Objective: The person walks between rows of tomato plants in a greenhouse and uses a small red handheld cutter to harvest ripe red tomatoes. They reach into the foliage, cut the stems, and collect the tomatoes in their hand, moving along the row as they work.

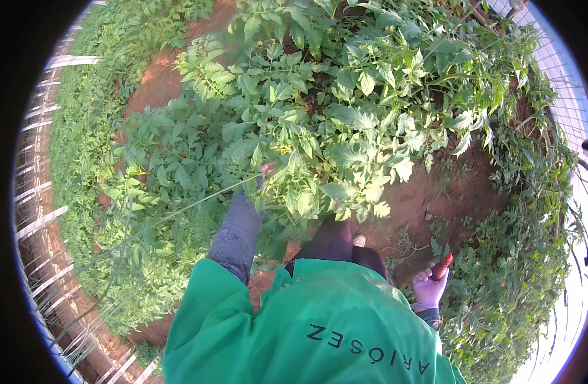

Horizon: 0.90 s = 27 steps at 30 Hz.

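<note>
My left arm, in a grey-blue sleeve, reaches forward into leafy green tomato plants point(294, 131). Leaves cover most of my left hand point(268, 168); the small part that shows looks closed where a thin pale string point(207, 200) ends. That string runs from the hand slantwise down to the left across the foliage. Low on the right, my right hand point(428, 289), in a pale lilac glove, is closed around a red tool handle point(442, 267). The rest of that tool is hidden or too small to make out.
Dense plant rows point(89, 134) stand on the left and on the right point(524, 275). Reddish soil point(444, 195) lies between them. A white lattice-like structure point(41, 221) lines the far left, and a pale mesh wall point(556, 57) borders the right.
</note>
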Each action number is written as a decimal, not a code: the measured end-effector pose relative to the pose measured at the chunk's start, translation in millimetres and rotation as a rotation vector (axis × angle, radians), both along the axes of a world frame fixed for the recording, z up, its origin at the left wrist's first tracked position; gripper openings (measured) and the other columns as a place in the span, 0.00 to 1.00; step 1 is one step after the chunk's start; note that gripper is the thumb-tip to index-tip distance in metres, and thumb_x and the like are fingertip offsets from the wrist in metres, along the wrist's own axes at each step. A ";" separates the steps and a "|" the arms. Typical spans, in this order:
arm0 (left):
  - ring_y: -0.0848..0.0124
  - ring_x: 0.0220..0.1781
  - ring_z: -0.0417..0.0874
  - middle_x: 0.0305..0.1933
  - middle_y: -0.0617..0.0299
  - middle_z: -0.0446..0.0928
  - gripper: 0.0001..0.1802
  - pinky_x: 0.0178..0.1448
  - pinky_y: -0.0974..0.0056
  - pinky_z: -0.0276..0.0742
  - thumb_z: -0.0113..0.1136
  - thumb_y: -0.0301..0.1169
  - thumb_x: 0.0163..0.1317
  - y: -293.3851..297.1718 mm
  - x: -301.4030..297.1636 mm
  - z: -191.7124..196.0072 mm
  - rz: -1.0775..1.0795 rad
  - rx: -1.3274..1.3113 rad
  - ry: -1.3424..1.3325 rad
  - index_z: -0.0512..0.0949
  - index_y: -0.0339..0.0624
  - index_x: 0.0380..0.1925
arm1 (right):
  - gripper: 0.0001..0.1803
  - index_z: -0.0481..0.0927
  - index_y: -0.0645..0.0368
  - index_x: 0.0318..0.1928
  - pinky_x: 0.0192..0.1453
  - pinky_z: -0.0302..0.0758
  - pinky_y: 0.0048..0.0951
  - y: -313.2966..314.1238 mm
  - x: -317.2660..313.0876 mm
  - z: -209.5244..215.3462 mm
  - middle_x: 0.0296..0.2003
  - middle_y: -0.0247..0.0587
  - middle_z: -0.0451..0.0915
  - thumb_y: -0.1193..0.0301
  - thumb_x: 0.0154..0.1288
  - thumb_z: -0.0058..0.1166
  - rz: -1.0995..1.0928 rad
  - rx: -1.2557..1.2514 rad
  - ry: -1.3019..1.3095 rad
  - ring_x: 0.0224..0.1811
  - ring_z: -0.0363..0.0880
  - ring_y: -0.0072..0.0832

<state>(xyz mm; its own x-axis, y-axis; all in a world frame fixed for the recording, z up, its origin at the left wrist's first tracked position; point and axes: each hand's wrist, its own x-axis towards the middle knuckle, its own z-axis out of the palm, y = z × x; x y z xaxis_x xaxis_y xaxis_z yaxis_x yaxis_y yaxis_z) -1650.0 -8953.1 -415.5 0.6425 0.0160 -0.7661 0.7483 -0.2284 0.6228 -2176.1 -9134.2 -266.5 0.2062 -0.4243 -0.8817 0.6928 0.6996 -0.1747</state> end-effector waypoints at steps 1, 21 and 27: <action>0.67 0.24 0.74 0.29 0.57 0.75 0.19 0.24 0.69 0.66 0.43 0.39 0.64 -18.0 0.3 -11.5 -0.004 -0.046 0.053 0.69 0.40 0.50 | 0.26 0.73 0.55 0.37 0.30 0.62 0.26 -3.5 0.2 3.3 0.20 0.29 0.64 0.44 0.61 0.41 -0.042 0.020 0.012 0.21 0.61 0.24; 0.66 0.22 0.73 0.27 0.58 0.74 0.18 0.24 0.65 0.67 0.44 0.38 0.63 -52.6 -52.8 -65.6 0.241 -0.153 0.182 0.69 0.39 0.48 | 0.26 0.73 0.54 0.37 0.29 0.62 0.27 -66.8 -25.1 13.5 0.21 0.30 0.66 0.42 0.60 0.42 0.047 -0.009 0.059 0.22 0.62 0.23; 0.65 0.21 0.72 0.27 0.58 0.74 0.17 0.24 0.64 0.67 0.45 0.37 0.63 -61.6 -107.3 -57.0 0.338 -0.187 0.172 0.69 0.39 0.47 | 0.25 0.72 0.54 0.36 0.29 0.62 0.26 -129.5 -50.1 10.8 0.21 0.28 0.65 0.43 0.61 0.42 0.157 -0.054 0.115 0.22 0.62 0.22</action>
